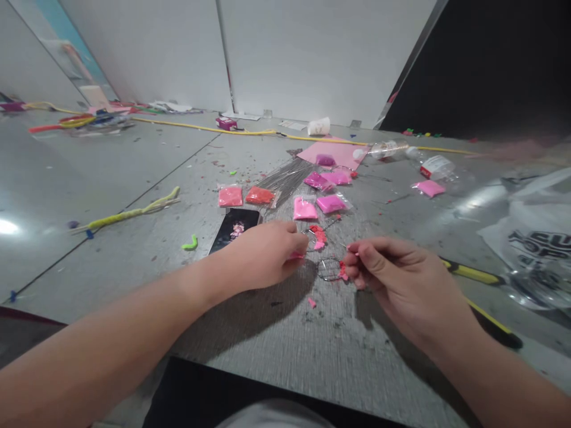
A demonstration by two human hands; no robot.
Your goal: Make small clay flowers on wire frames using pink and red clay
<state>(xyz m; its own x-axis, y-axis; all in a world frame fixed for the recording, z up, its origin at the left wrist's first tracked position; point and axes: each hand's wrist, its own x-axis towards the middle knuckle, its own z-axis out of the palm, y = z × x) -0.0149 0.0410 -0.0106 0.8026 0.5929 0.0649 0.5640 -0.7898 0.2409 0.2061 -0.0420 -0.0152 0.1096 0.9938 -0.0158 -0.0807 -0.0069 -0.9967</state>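
Observation:
My left hand (276, 252) is closed, fingers pointing down just above the table, with a bit of pink clay (296, 255) showing at its fingertips. My right hand (397, 276) pinches a thin wire (343, 245) between thumb and forefinger; much of it is hidden by the fingers. Between the hands lies a wire loop (329, 269) with red and pink clay bits at its right side. Just behind it is another piece with red and pink clay petals (318, 235) on wire. A small pink clay scrap (311, 302) lies in front.
A phone (235, 229) lies partly behind my left forearm. Packets of pink clay (305, 208) and orange-red clay (260, 195) sit beyond, near a bundle of thin wires (288, 178). At right are yellow-black tools (475, 271), a plastic bag (530, 226) and a bottle (437, 167).

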